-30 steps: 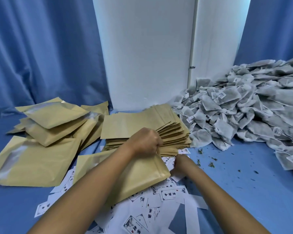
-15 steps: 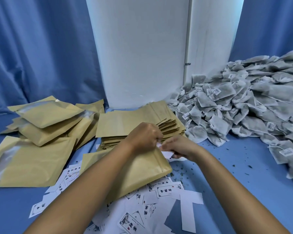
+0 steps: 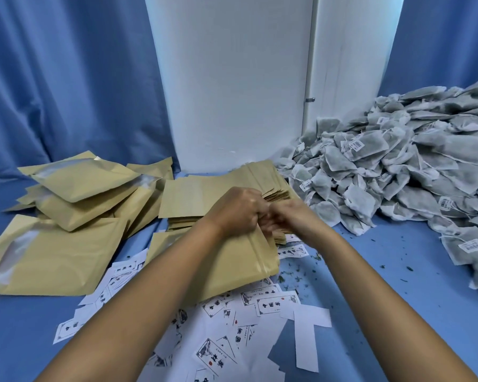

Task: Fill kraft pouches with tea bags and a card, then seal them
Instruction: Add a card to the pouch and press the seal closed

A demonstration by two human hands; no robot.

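Left hand [image 3: 239, 210] grip pinches pouch [image 3: 232, 260] mouth; right hand [image 3: 295, 219] fingers curled beside it, contents hidden; seat card fully before sealing.

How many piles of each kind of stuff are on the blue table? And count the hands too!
hands: 2 (left hand, right hand)
gripped pouch: 1
stack of flat pouches: 1
heap of filled pouches: 1
heap of tea bags: 1
scatter of cards: 1
Total: 7
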